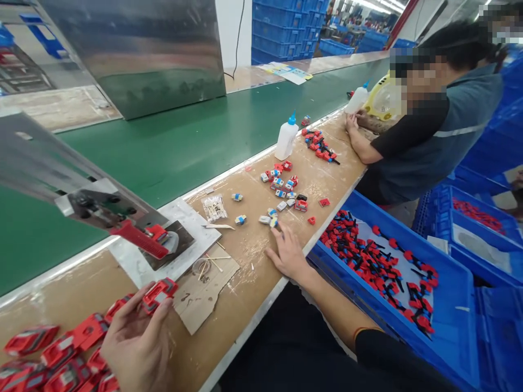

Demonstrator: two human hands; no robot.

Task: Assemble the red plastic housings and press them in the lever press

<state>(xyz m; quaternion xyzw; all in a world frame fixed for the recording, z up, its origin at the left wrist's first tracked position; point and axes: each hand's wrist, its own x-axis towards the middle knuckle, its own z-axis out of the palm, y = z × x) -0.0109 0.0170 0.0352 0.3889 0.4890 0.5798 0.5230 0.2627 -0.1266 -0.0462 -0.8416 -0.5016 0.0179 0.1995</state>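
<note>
My left hand (141, 332) grips a red plastic toy-car-like part (158, 294) with a grey-white strip, thumb on one side and fingers on the other. Below and left of it lies a heap of similar red parts (67, 348). My right hand (289, 253) rests on the brown tabletop (245, 294), fingers stretched and thumb apart. Its fingertips reach a small white part with blue and yellow (273, 222); whether they just touch it is hard to tell. More white-and-blue pieces (280, 193) lie beyond that hand, mixed with small red ones (301, 206).
A press-like fixture with a red handle (141, 238) stands left of centre. Nearby are cotton swabs (214, 208) and cardboard (212, 294). A white bottle (287, 136) stands by the green belt (196, 141). Blue bins (453, 305) and a co-worker (445, 120) are at right.
</note>
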